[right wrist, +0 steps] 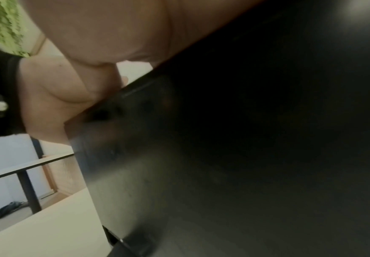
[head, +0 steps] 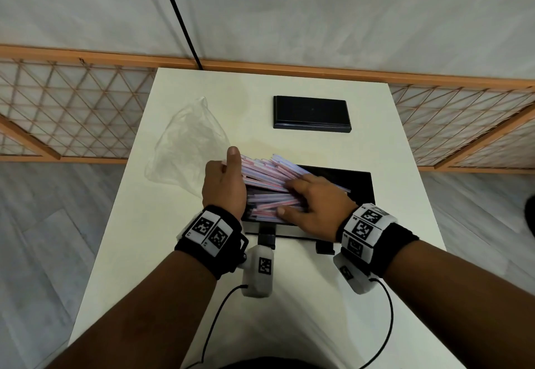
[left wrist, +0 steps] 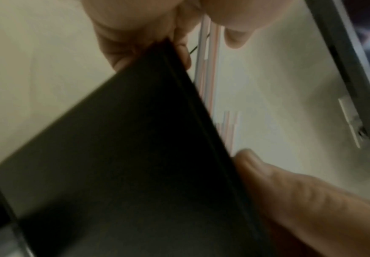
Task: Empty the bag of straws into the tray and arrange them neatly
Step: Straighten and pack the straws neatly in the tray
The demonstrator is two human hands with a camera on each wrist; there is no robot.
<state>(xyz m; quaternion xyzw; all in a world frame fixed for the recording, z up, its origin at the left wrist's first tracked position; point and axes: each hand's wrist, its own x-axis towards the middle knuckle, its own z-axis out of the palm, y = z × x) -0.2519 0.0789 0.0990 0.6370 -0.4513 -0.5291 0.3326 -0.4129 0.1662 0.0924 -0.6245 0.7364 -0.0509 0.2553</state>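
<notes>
A heap of pink, blue and white straws (head: 269, 172) lies fanned across the left part of the black tray (head: 359, 183) near the table's front. My left hand (head: 225, 183) is at the straws' left ends, thumb pointing away from me, fingers curled round them. The left wrist view shows straws (left wrist: 208, 69) passing between my fingers (left wrist: 234, 34) beside the tray's wall (left wrist: 135, 156). My right hand (head: 312, 198) rests flat on top of the pile. The empty clear bag (head: 188, 143) lies on the table to the left.
A second flat black tray (head: 311, 114) sits at the far side of the white table (head: 390, 151). Wooden lattice railings (head: 72, 114) run behind the table. Cables trail from both wrist cameras toward me.
</notes>
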